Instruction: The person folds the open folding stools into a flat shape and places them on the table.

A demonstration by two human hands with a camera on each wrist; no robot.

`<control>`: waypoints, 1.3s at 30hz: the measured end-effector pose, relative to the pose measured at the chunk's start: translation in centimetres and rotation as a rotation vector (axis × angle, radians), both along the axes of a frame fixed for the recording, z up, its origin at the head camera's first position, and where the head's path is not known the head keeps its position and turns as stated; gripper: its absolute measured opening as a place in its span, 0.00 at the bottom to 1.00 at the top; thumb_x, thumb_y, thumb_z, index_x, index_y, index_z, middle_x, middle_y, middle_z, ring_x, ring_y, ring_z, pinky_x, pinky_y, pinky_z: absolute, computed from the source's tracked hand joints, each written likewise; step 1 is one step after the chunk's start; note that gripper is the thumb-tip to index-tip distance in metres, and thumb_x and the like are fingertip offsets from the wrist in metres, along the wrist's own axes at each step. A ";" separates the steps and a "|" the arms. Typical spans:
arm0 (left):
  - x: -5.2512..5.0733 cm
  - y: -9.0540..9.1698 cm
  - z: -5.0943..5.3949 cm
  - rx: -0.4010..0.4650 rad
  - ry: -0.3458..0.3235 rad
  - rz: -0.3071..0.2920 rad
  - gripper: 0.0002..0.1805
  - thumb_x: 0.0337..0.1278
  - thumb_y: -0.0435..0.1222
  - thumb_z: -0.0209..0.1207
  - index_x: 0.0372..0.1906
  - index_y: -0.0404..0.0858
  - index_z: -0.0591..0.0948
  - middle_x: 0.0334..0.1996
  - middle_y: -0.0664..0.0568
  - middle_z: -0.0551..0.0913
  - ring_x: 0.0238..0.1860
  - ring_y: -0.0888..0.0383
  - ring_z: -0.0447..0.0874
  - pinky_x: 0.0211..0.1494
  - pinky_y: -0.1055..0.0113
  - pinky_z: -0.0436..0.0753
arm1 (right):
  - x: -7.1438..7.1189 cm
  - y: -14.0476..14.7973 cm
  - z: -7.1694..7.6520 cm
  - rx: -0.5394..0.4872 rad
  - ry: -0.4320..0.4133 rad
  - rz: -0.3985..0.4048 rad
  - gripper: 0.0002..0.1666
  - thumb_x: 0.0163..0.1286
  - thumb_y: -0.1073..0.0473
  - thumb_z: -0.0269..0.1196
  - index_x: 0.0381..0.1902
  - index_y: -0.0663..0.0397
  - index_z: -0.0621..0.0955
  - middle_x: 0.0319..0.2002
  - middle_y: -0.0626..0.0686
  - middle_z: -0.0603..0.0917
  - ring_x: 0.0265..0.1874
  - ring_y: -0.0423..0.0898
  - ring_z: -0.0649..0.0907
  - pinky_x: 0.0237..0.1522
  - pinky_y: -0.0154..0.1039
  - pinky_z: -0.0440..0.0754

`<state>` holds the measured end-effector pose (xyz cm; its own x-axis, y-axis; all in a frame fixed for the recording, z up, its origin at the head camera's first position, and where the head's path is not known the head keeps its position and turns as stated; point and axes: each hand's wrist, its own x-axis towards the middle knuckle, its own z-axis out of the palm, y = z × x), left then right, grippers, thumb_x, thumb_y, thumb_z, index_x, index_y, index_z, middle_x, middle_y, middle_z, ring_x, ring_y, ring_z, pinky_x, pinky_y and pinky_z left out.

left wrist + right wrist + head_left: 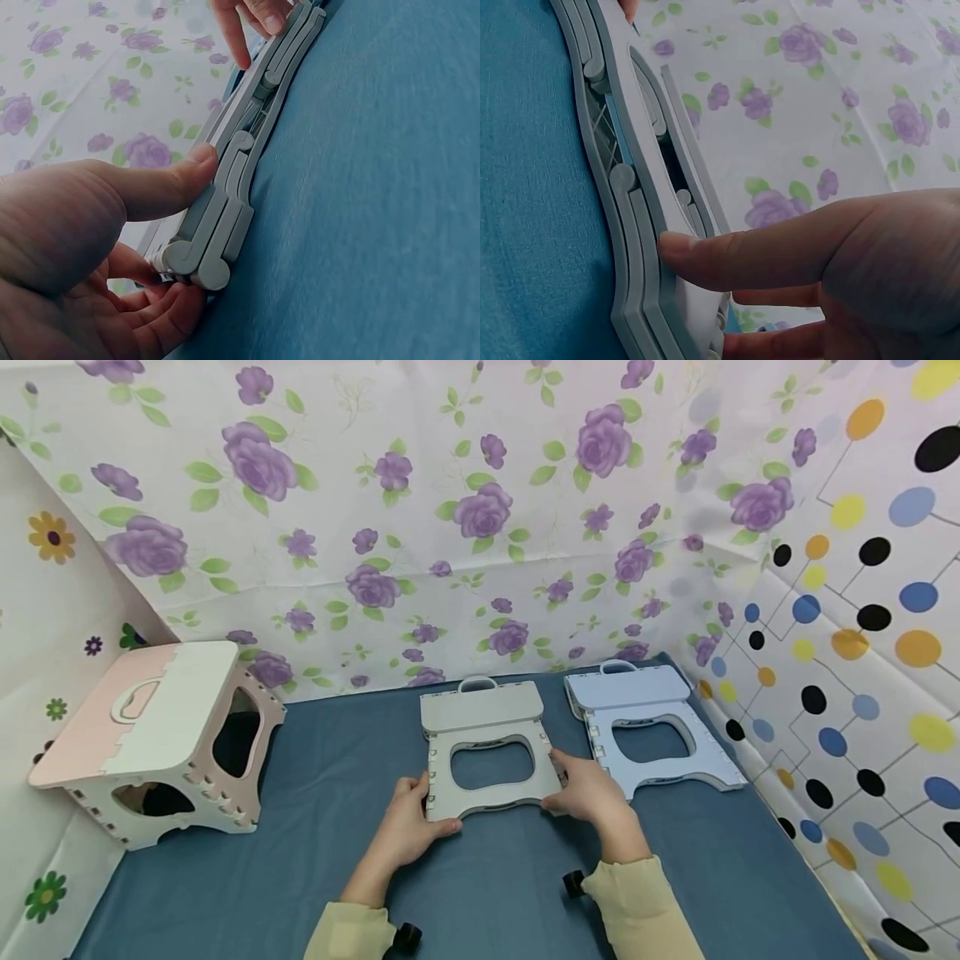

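Observation:
A folded grey-white stool (pixel 487 706) lies flat on the blue cloth, its handle toward the back wall. My left hand (pixel 408 827) grips its near left corner; in the left wrist view the thumb of that hand (pixel 82 247) rests on the upper edge with the fingers curled beneath the folded layers (pixel 225 217). At the near right corner my right hand (pixel 592 789) holds the stool, and the right wrist view shows its thumb (pixel 735 259) on the frame, with fingers at the side. The fingertips under the stool are partly hidden.
A folded light-blue stool (pixel 633 689) lies to the right of the grey-white one. At the far left stands an unfolded pink and white stool (pixel 180 693). Patterned sheets (pixel 420 527) rise behind and at both sides of the blue cloth (pixel 345 735).

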<state>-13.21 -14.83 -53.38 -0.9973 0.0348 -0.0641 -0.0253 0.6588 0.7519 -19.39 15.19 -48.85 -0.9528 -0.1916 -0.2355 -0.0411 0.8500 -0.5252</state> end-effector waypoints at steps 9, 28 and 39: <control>-0.6 1.1 -0.6 -0.014 0.003 0.011 0.59 0.57 0.46 0.80 0.82 0.26 0.59 0.65 0.31 0.69 0.61 0.37 0.77 0.62 0.42 0.78 | -0.2 0.0 -0.1 0.052 0.023 -0.019 0.53 0.65 0.52 0.80 0.82 0.56 0.68 0.73 0.66 0.76 0.65 0.66 0.80 0.58 0.64 0.81; -1.7 2.4 0.2 -0.022 -0.026 0.018 0.57 0.60 0.46 0.79 0.83 0.29 0.59 0.62 0.31 0.71 0.59 0.37 0.79 0.61 0.41 0.79 | -0.5 0.1 -0.4 0.132 0.095 -0.030 0.48 0.66 0.53 0.78 0.77 0.68 0.72 0.68 0.71 0.78 0.65 0.69 0.79 0.60 0.64 0.80; -2.2 3.0 0.2 -0.034 -0.030 -0.002 0.57 0.59 0.48 0.79 0.83 0.29 0.60 0.61 0.33 0.73 0.58 0.37 0.80 0.62 0.42 0.78 | -0.4 0.1 -0.2 0.166 0.184 -0.057 0.40 0.63 0.51 0.81 0.66 0.69 0.82 0.62 0.71 0.81 0.59 0.71 0.77 0.58 0.64 0.80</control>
<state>-15.42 -11.85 -53.17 -0.9949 0.0342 -0.0954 -0.0463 0.6841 0.7279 -19.76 15.29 -49.06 -0.9907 -0.1092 -0.0808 -0.0724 0.9276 -0.3665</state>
